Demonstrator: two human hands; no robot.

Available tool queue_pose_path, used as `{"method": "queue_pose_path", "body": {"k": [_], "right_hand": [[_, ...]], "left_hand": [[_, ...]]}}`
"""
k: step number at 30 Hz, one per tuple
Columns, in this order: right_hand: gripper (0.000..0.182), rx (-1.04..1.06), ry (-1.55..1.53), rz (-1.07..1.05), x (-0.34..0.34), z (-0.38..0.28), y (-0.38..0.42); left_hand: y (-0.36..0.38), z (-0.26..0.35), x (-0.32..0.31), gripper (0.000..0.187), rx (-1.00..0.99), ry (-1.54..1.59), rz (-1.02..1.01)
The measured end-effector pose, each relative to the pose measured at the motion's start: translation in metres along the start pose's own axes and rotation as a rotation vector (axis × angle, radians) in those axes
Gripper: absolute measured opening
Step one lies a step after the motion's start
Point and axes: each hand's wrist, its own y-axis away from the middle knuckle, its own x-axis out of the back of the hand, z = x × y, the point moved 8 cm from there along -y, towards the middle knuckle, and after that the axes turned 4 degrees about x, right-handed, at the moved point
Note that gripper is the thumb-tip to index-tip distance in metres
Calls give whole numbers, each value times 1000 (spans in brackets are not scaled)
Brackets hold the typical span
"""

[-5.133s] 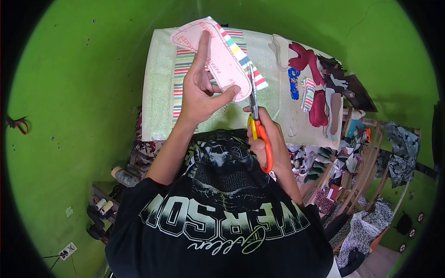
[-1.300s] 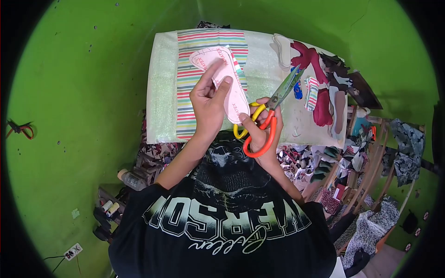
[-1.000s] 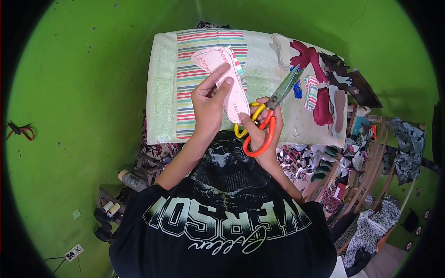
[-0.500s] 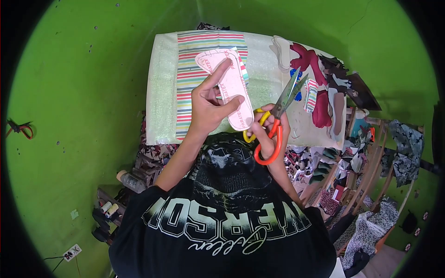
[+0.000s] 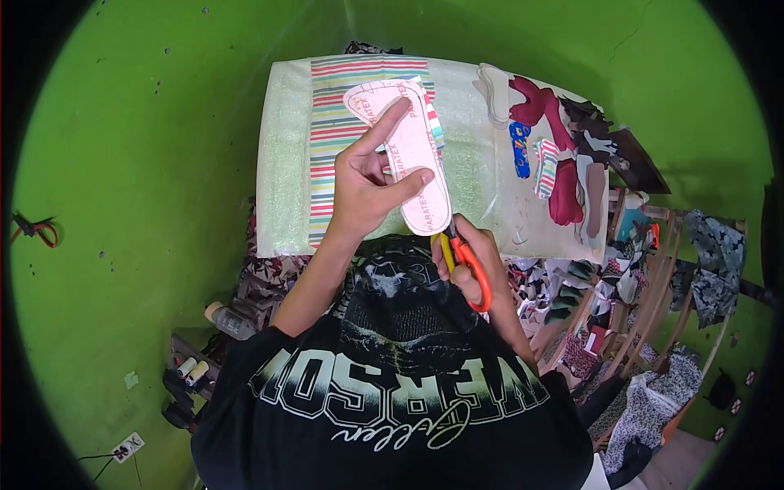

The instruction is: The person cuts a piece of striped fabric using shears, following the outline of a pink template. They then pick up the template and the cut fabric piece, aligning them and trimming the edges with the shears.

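Note:
My left hand (image 5: 365, 184) holds a pink sheet of insole board (image 5: 418, 167) printed PARATEX. Its thumb and index finger press on the face, and the other fingers are mostly hidden behind. A dark outline runs round near the sheet's edge, and striped fabric (image 5: 434, 122) shows along its upper right side. In my right hand (image 5: 478, 261) are scissors (image 5: 482, 290) with one orange and one yellow handle loop. Their blades point up at the sheet's lower right edge and are mostly hidden by it.
Under my hands is a pale covered table (image 5: 282, 163) with striped cloth (image 5: 327, 122) on its left. Maroon pieces (image 5: 565, 192), a blue patterned strip (image 5: 519, 151) and pale sole-shaped pieces (image 5: 493, 94) lie at right. A wooden rack (image 5: 645, 286) with fabrics stands to the lower right.
My right hand has brought the scissors down and left, from beside the sheet to its lower right edge. The blades, visible and parted before, are now mostly hidden. The sheet has barely shifted.

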Motion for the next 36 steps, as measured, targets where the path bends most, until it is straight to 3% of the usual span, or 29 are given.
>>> {"method": "queue_pose_path", "body": {"k": [8,13,18,20,27,29,36], "right_hand": [[98,70,-48,-37,-8,-15,-6],[109,86,63,81,-4,-26,-18],[109,149,144,148,0,-37,-24],[105,39,119,119,-2,-33,-23],[106,-7,190,115,-5,-31,-21],[97,87,127,100,-7,-35,-23],[102,169,146,182,-2,-37,-29]], "left_hand": [[3,4,-4,80,7,-29,-41],[10,-4,-17,80,85,-70,-117],[11,-5,-20,79,154,-75,-95],[11,-6,-20,78,228,-96,-84],[12,-13,-13,78,263,-29,-72],[12,-11,-14,78,290,-9,-82],[14,-17,-15,78,318,53,-85]]}}
